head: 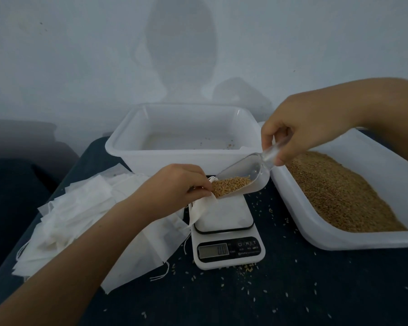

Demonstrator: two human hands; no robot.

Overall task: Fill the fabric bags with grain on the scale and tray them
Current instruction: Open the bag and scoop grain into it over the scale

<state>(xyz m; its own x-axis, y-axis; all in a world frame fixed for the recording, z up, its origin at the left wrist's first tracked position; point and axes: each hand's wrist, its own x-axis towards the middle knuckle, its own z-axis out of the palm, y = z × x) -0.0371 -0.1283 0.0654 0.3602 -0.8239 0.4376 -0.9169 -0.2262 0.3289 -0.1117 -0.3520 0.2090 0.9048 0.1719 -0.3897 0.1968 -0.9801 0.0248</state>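
Observation:
My left hand [174, 184] pinches the mouth of a white fabric bag [201, 205], which hangs over the left side of the white digital scale [226, 231]. My right hand [302, 128] grips the handle of a clear plastic scoop [245, 175]. The scoop is tilted down to the left, brown grain piled at its lip right at the bag's mouth. A white tub [368, 238] on the right holds a bed of grain [335, 194]. Behind the scale stands a white tray [118, 147] with only a few stray grains inside.
A heap of flat white fabric bags [80, 222] with drawstrings lies left of the scale on the dark cloth-covered table [292, 290]. Loose grains are scattered across the cloth around the scale. A pale wall rises close behind the tray.

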